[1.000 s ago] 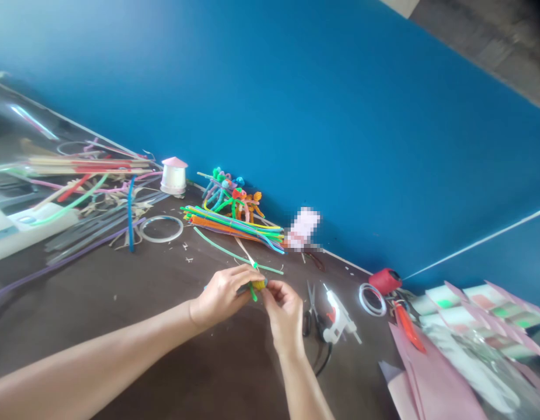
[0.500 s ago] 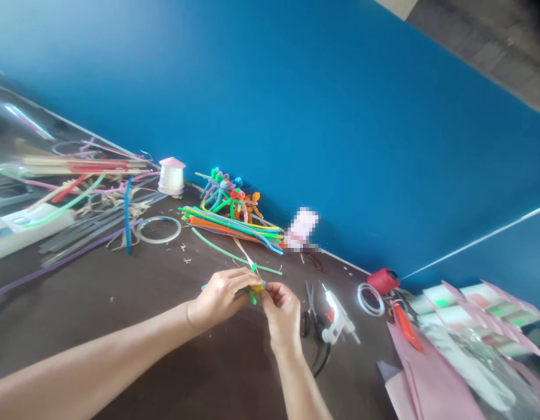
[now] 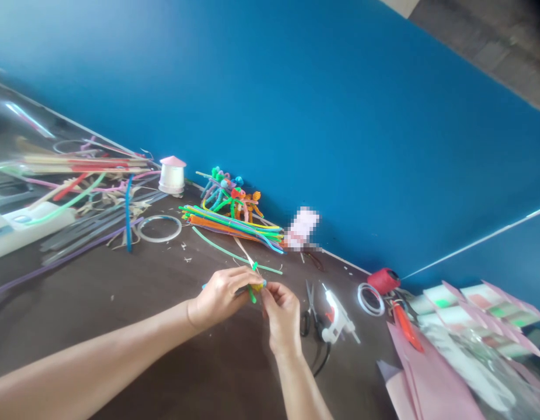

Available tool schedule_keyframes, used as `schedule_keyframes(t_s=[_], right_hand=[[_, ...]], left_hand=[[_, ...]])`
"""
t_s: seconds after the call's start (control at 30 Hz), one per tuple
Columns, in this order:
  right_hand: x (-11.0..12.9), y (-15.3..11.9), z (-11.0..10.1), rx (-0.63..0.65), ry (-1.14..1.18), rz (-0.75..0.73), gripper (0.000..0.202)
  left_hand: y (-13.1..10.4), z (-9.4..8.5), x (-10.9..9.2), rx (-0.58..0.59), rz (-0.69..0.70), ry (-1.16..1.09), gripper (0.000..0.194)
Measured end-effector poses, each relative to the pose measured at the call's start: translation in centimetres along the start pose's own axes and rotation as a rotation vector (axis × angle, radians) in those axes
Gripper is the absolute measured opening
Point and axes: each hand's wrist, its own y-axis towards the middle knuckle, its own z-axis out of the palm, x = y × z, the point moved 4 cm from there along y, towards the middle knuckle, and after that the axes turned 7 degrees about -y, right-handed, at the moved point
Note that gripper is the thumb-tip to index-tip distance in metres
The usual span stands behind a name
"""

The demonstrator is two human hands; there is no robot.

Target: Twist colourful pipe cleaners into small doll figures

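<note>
My left hand (image 3: pixel 219 296) is closed round a small pipe-cleaner figure (image 3: pixel 257 287) with yellow, green and blue parts; most of it hides behind the fingers. My right hand (image 3: pixel 284 313) pinches at the figure's right end, thumb and index finger together. What exactly lies between those fingertips is too small to see. A thin pale stick (image 3: pixel 244 249) shows just above the hands, with a green bit near its lower end. Behind the hands a light green pipe cleaner (image 3: pixel 217 249) lies loose on the dark table (image 3: pixel 164 367).
Bundled pipe cleaners (image 3: pixel 232 226) and several finished pipe-cleaner figures (image 3: pixel 234 195) sit by the blue wall. Scissors (image 3: pixel 311 309) and a white glue gun (image 3: pixel 338 318) lie to the right, near pink sheets (image 3: pixel 431 373). A tape ring (image 3: pixel 159 229) and a white cup (image 3: pixel 171 177) are leftward.
Hardly anything differs. Both hands stay in the same place on the pipe-cleaner figure, with only a slight shift of the fingers.
</note>
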Motion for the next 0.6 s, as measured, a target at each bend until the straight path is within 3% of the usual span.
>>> schedule_keyframes(t_s=[0.2,0.4,0.6], right_hand=[[-0.39,-0.03,0.13,0.013,-0.004,-0.019,0.022],[0.02,-0.08,-0.33,-0.019,-0.155,-0.159,0.021],[0.33,-0.13,-0.46,-0.010,-0.230,-0.207,0.022]], left_hand=[[-0.08,0.16,-0.16,-0.004,-0.016,-0.015,0.032],[-0.17,0.15,-0.23,-0.020,-0.009,-0.006,0.029],[-0.15,0.15,-0.26,-0.025,-0.039,-0.063,0.027]])
